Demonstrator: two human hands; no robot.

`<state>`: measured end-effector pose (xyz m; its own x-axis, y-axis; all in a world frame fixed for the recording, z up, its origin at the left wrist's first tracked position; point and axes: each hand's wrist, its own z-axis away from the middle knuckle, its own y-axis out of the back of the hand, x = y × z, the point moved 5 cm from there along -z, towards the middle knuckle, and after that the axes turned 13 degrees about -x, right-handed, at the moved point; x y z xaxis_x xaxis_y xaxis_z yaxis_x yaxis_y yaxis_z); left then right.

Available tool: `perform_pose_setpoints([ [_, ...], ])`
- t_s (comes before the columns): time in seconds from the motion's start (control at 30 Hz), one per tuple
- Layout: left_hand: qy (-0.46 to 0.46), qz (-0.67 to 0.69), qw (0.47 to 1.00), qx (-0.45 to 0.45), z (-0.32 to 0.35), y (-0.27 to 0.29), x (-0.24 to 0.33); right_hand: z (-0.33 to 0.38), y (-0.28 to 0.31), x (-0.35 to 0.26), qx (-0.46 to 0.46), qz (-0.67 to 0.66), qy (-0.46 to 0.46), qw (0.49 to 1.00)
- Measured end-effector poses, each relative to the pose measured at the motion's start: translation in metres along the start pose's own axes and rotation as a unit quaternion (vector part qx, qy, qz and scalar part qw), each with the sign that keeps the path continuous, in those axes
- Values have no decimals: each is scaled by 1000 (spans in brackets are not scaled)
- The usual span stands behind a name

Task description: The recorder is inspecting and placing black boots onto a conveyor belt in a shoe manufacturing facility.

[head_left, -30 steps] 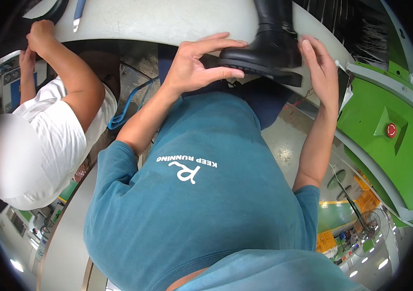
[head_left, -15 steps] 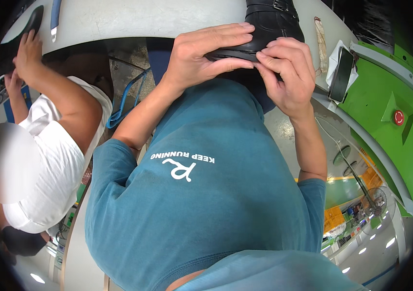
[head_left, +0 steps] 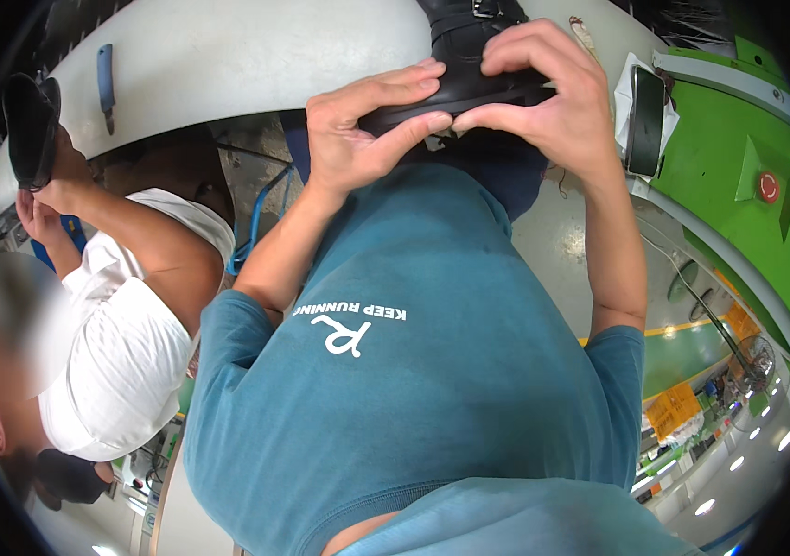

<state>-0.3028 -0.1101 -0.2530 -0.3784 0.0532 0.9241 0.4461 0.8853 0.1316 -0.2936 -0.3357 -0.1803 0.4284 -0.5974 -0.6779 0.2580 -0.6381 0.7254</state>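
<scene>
— Where is the black buckled boot (head_left: pixel 469 85)?
— At the near edge of the bench (head_left: pixel 256 56), toe pointing left.
— The left hand (head_left: pixel 358 130)?
— Part-closed on the toe, fingers above, thumb below.
— The right hand (head_left: pixel 569 97)?
— Curved wide about the boot's side; whether it grips cannot be told.
— Nearby?
— A dark smartphone (head_left: pixel 645 130) to the right; a blue-handled tool (head_left: pixel 106 79) on the bench, left.

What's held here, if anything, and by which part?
A black buckled boot, its toe in the left hand; whether the right hand grips it is unclear.
</scene>
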Motion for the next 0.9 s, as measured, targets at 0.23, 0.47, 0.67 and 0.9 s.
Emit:
perform_pose_setpoints([
  [0.23, 26, 27, 999, 3, 7, -7, -9, 9, 0, 97, 28, -227, -249, 941],
  [0.47, -113, -148, 980, -67, -31, -19, 54, 13, 53, 33, 172, -151, -96, 969],
  [0.67, -251, -455, 849, -93, -101, -11, 169, 7, 84, -58, 141, 102, 80, 982],
  [0.9, -99, -580, 781, -209, -145, 7, 162, 9, 72, -5, 196, -246, 74, 946],
])
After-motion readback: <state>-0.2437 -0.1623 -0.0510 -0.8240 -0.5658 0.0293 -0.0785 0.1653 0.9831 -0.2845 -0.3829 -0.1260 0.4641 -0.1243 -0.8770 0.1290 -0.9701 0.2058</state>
